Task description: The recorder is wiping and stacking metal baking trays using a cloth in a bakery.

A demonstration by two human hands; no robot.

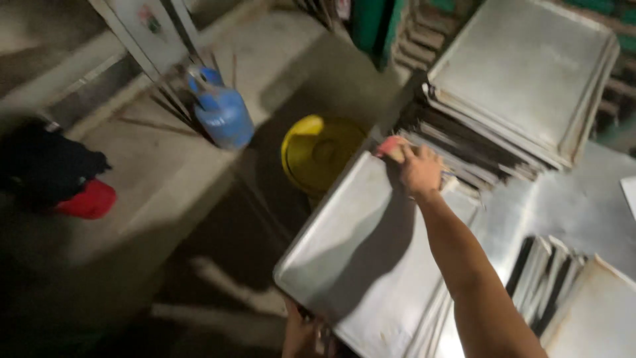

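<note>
While the big tray [371, 245] lies tilted across the table [583, 199], I steady its near edge with my left hand [301, 335] closed on the rim — grip looks firm (though blurred). My right hand [419, 169] clasps a pink pad [391, 147] at the far corner. Best, I judge, to press flat and work in even strokes — keeping the tray from sliding.

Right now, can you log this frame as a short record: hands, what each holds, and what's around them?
view: head camera, looking down, blurred
right hand: presses a pink sponge on the far edge of a metal tray
left hand: grip on the tray's near edge
tray stack: beyond the right hand
more trays: leaning at lower right
yellow bucket: beside the tray
blue gas cylinder: on the floor
</note>
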